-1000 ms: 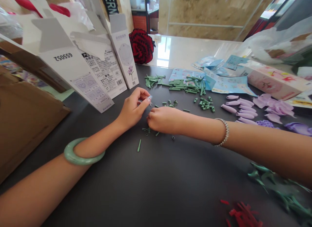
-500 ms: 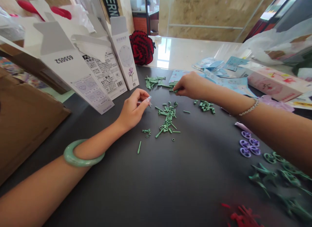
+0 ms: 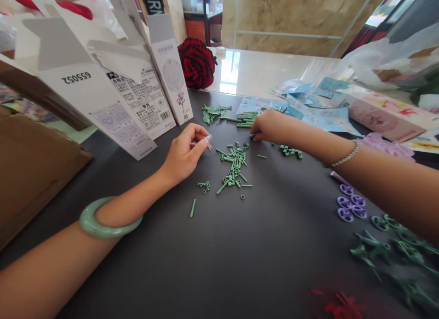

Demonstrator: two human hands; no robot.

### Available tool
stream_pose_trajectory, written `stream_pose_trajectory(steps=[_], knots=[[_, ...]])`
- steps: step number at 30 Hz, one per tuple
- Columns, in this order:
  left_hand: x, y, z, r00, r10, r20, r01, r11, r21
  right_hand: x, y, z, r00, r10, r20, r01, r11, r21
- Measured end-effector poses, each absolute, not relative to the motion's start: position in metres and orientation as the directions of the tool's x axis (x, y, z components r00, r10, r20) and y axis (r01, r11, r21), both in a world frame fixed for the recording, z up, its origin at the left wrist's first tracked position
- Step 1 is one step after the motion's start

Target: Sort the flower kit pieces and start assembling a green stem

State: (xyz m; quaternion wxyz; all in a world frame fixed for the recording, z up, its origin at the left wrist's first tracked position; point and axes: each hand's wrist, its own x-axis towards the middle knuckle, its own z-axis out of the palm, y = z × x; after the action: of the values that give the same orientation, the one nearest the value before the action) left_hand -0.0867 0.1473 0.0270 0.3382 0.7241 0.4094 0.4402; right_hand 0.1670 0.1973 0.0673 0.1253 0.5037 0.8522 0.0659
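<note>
Tightly pinched, the left hand (image 3: 185, 156) grips a tiny pale piece (image 3: 207, 140) at its fingertips, above the dark counter (image 3: 144, 264). The right hand (image 3: 270, 127) curls down just beside green plastic stem pieces (image 3: 233, 166); whether its narrow grip holds anything cannot be told. Green leaves (image 3: 212, 113) and purple rings (image 3: 350, 202) lie farther out, near upright white boxes (image 3: 137, 113).

Short green plastic stem pieces (image 3: 234, 166) lie in a loose, scattered heap mid-frame on the dark table (image 3: 219, 264), with a smaller cluster just right.
</note>
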Motion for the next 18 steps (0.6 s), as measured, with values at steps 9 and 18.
stream_pose_trajectory(steps=[9,18], knots=[[-0.0867,0.1469,0.0278,0.290,0.882,0.371,0.293,-0.450,0.844,0.1718,0.1919,0.0630,-0.404,0.908,-0.110,0.857,0.418,0.300],[-0.0868,0.1471,0.0273,0.295,0.885,0.360,0.298,-0.443,0.846,0.1765,0.1927,0.0642,-0.416,0.901,-0.126,0.863,0.434,0.257]])
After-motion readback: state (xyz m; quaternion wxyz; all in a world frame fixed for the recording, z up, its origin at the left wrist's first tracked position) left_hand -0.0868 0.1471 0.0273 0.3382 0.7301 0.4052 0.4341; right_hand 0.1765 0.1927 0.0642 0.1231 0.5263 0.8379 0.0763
